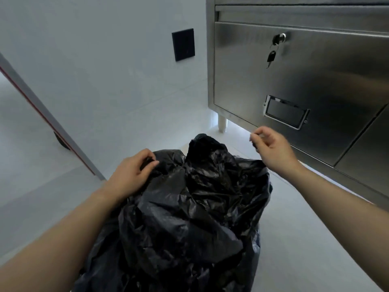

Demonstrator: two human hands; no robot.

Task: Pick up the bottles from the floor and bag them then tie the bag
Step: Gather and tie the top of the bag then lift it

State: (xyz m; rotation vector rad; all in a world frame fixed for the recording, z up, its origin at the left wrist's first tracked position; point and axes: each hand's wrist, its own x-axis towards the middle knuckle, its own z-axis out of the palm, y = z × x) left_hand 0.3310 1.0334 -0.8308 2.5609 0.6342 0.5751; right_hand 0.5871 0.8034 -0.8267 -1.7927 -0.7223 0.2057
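Note:
A large crumpled black plastic bag (189,207) stands on the pale floor in front of me and fills the lower middle of the view. My left hand (132,171) pinches the bag's top edge on its left side. My right hand (271,148) is raised at the bag's upper right, fingers curled and pinched on a small bit of the black plastic. A peak of the bag rises between the two hands. No bottles are visible; the bag's inside is hidden.
A stainless steel cabinet (305,76) stands close on the right, with a key (271,56) hanging in its lock and a recessed handle (284,114). A white wall with a black plate (183,44) lies ahead. A door edge (48,123) slants on the left.

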